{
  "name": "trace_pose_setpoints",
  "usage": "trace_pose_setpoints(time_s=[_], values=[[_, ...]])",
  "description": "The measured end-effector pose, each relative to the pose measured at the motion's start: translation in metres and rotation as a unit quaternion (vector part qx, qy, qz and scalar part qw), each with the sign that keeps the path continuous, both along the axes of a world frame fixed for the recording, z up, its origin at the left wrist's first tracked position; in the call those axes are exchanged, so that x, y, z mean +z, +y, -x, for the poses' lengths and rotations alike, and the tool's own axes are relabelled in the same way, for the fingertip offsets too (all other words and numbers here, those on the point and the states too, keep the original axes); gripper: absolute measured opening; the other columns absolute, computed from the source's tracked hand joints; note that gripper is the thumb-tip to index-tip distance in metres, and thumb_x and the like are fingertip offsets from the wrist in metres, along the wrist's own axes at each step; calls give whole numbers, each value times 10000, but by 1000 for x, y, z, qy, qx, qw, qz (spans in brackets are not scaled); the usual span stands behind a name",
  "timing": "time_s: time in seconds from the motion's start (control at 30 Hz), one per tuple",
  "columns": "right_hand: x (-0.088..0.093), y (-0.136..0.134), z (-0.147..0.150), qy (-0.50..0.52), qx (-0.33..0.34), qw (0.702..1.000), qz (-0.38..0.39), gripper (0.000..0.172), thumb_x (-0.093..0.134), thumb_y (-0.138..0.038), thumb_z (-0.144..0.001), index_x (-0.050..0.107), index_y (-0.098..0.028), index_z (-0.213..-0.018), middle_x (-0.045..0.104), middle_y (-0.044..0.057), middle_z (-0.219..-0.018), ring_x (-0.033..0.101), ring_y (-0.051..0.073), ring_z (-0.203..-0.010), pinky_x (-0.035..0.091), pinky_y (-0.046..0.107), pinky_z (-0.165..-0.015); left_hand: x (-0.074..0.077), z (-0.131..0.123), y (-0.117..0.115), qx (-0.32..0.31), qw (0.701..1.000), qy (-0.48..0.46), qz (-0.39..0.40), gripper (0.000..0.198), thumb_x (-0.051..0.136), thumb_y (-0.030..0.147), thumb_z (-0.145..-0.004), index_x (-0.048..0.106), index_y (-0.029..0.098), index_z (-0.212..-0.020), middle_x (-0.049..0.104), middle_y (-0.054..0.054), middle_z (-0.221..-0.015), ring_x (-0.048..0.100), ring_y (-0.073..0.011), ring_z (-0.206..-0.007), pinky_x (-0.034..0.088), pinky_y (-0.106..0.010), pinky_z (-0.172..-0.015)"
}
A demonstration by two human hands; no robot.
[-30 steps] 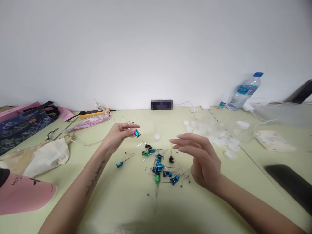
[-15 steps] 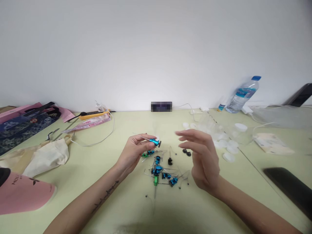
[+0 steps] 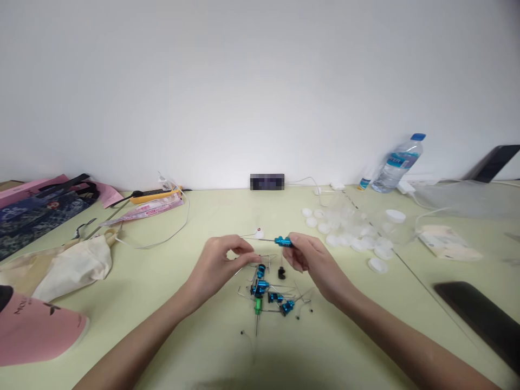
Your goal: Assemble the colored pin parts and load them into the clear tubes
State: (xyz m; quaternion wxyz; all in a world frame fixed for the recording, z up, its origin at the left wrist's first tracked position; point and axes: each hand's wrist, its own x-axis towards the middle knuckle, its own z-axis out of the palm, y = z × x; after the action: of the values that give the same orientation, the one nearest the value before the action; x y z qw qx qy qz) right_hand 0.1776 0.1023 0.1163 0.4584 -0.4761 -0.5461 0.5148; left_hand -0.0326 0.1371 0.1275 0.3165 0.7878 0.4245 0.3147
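The blue part (image 3: pixel 281 241) is held above the worktop (image 3: pixel 154 303), on the far side of a heap of metal pieces (image 3: pixel 260 288), its right end pinched in the right hand's (image 3: pixel 314 261) grip. It should be light, stiff and somewhat slippery; its thin wire (image 3: pixel 267 239) could bend, so the thicker body suits holding. The left hand's (image 3: pixel 217 266) grip is narrow; whether it holds anything, I cannot tell. Right-hand fingers hide the blue part's right end; the wire's left end looks faint.
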Motion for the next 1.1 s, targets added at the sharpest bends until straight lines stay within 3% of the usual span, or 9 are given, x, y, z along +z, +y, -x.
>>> trace_pose_setpoints(time_s=[0.17, 0.33, 0.5, 0.6, 0.7, 0.83, 0.93, 1.03, 1.1], values=[[-13, 4, 3, -33, 28, 999, 7, 444, 413, -390, -932, 378, -185, -539, 382, -41, -506, 302, 87, -473, 227, 257, -484, -3, 2, -16, -18, 924, 115, -365, 480, 704, 341, -766, 574, 205, -1208, 647, -126, -1135, 571, -294, -1070, 416, -417, -945], [-28, 0, 13, -53, 92, 994, -4, 485, 396, -414, -944, 338, -187, -520, 335, -49, -467, 278, 85, -457, 231, 262, -485, -24, -18, -30, -81, 834, 206, -506, 244, 528, 80, -853, 565, 74, -1095, 657, -87, -773, 588, -207, -690, 464, -334, -629], [-17, -5, 10, -107, 79, 989, -67, 395, 426, -429, -945, 425, -187, -632, 405, -36, -592, 348, 104, -549, 284, 254, -533, -24, -11, -19, -80, 893, 185, -403, 141, 484, 129, -903, 515, 121, -1040, 624, -39, -751, 559, -166, -667, 450, -290, -592], [-6, -6, 5, -149, 84, 981, -91, 215, 540, -429, -896, 532, -223, -958, 543, 3, -846, 481, 136, -706, 377, 257, -617, -20, -4, -12, -74, 924, 171, -333, 133, 484, 183, -919, 490, 163, -1050, 626, -23, -795, 565, -152, -697, 450, -272, -609], [-2, -6, 3, -170, 75, 979, -82, 300, 533, -464, -895, 516, -245, -1100, 581, 31, -970, 537, 164, -799, 419, 281, -680, -19, -3, -13, -92, 926, 177, -321, 144, 474, 167, -919, 479, 172, -1063, 627, -24, -817, 568, -155, -713, 448, -277, -627], [-3, -5, 1, -193, 118, 972, -68, 437, 314, -451, -983, 525, -195, -700, 559, 2, -692, 518, 145, -665, 404, 287, -654, -23, -6, -16, -115, 917, 188, -331, 180, 456, 105, -906, 474, 171, -1073, 611, -17, -790, 559, -156, -701, 441, -281, -631], [0, -5, -2, -204, 98, 971, -72, 161, 533, -395, -911, 538, -234, -908, 582, -2, -863, 537, 154, -790, 420, 277, -688, -24, -5, -15, -103, 914, 193, -341, 147, 468, 105, -897, 471, 164, -1031, 604, -21, -790, 554, -163, -695, 435, -284, -608], [1, -3, -5, -193, 90, 975, -62, 383, 688, -385, -802, 492, -275, -1112, 574, 15, -1019, 548, 176, -916, 440, 280, -724, -23, -4, -14, -96, 913, 190, -347, 162, 478, 102, -892, 464, 155, -1044, 606, -29, -807, 556, -165, -701, 438, -283, -603], [1, -2, -6, -182, 115, 975, -50, 244, 547, -460, -890, 557, -237, -988, 596, 17, -907, 562, 167, -829, 441, 288, -702, -21, -5, -14, -98, 913, 182, -352, 190, 474, 95, -893, 464, 156, -1072, 606, -29, -808, 555, -163, -708, 445, -281, -614]])
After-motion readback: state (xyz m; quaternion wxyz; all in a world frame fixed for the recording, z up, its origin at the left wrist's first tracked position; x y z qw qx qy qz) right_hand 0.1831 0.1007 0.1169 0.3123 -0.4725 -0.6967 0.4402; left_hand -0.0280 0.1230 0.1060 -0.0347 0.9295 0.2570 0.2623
